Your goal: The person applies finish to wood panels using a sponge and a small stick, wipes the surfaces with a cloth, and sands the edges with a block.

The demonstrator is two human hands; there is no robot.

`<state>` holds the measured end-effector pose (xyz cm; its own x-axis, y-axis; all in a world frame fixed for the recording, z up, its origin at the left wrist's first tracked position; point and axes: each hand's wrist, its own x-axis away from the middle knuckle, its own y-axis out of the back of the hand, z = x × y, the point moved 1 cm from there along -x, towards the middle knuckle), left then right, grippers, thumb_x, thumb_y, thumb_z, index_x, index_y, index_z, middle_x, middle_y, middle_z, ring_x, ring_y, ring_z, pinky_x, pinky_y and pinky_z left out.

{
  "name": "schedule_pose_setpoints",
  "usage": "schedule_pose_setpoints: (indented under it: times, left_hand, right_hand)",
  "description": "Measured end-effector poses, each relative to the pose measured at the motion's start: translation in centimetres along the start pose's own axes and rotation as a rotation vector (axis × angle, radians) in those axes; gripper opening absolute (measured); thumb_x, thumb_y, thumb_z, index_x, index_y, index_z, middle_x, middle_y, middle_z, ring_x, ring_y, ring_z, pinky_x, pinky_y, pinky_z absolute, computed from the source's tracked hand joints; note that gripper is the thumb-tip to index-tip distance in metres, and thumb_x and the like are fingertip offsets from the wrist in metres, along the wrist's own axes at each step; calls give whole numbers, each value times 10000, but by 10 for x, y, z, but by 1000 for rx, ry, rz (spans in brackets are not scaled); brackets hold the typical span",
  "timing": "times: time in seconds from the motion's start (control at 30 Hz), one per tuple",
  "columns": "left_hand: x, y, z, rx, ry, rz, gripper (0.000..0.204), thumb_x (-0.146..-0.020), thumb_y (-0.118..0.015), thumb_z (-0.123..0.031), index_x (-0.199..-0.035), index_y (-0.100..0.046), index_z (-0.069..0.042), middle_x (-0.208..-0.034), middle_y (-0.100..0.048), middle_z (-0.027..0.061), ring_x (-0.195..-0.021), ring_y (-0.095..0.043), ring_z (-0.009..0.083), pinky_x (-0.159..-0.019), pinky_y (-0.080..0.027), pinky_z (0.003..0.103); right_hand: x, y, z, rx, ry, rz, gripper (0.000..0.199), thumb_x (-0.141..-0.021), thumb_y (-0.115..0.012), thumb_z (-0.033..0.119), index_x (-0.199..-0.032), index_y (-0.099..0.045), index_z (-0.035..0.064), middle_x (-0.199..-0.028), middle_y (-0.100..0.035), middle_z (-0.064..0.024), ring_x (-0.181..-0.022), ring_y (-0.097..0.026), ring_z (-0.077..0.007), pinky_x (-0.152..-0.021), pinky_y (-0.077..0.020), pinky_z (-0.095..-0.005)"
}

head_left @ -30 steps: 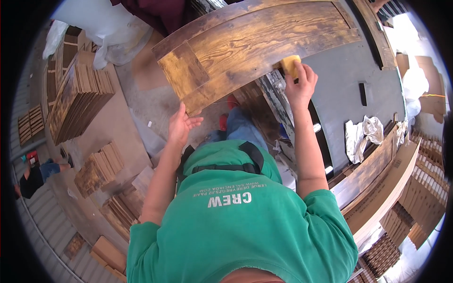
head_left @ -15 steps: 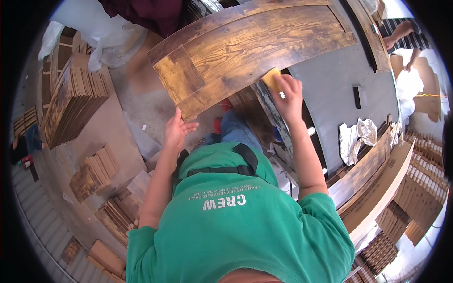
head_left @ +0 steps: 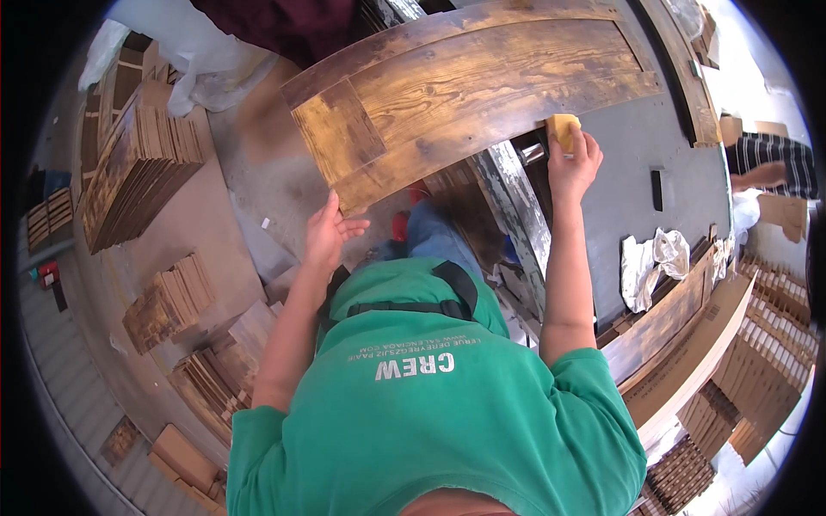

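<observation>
White plastic wrapping (head_left: 185, 43) lies bunched at the upper left, above a tall stack of stained boards (head_left: 142, 168). Smaller stacks (head_left: 168, 301) of short boards sit on the floor at lower left, and a small red box (head_left: 47, 273) lies at the far left edge. At lower right, rows of flat brown pieces (head_left: 766, 361) stand on edge, and a long cardboard sheet (head_left: 688, 344) leans just beside them. Crumpled white rags (head_left: 650, 262) lie on the grey bench (head_left: 637, 181).

The panel (head_left: 465, 95), a large stained wooden piece with strong grain, lies tilted across the top of the view, its right part over the bench.

The right hand (head_left: 572, 163) is closed around a yellow sponge (head_left: 564, 131), fingers (head_left: 587, 148) curled over it and pressing it against the panel's lower edge. The left hand (head_left: 329, 234) is open, fingers loosely spread, fingertips touching the panel's lower left corner; it grips nothing.

At the right edge, another person's arm (head_left: 757, 176) in a striped sleeve shows.
</observation>
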<state>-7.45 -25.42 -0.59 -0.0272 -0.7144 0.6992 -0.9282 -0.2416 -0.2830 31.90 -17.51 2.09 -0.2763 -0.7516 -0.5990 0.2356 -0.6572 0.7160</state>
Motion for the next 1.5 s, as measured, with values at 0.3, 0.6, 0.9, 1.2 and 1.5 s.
schedule_pose_setpoints:
  times: [0.3,0.6,0.9,1.2,1.5]
  left_hand:
    - [-1,-3,5,63,-17,-4,524,-957,-496,-442,-1167,-535,36,-1023,-665,173,-787,-682,252,-659,-530,311]
    - [-2,2,4,123,8,23,515,-944,-524,-438,-1180,-546,20,-1044,-668,149,-905,-666,241,-776,-514,327]
    - [-5,11,1,137,34,91,512,-938,-548,-408,-1199,-549,33,-1073,-663,125,-974,-635,202,-829,-485,328]
    - [-5,16,-3,129,63,202,560,-974,-422,-472,-1232,-545,10,-1156,-633,109,-1028,-606,196,-933,-446,335]
    - [-11,25,-1,135,126,277,778,-948,-278,-622,-1277,-508,45,-1231,-597,142,-1151,-553,232,-991,-394,354]
  right_hand:
    - [87,28,125,-580,234,490,462,-663,-780,84,-1106,-650,85,-1053,-590,-124,-939,-558,-304,-811,-490,-379]
    - [112,12,162,-738,469,620,513,-654,-736,75,-1152,-614,97,-1110,-548,-130,-983,-532,-336,-843,-477,-407]
    - [117,10,189,-828,608,680,450,-662,-718,44,-1101,-644,104,-1073,-568,-84,-951,-536,-297,-796,-506,-371]
    - [114,14,178,-730,489,597,498,-620,-707,-3,-1102,-642,105,-1096,-565,-103,-964,-534,-322,-813,-491,-393]
    - [104,25,157,-632,432,556,460,-646,-708,4,-1091,-644,97,-1072,-572,-106,-964,-532,-320,-812,-468,-398]
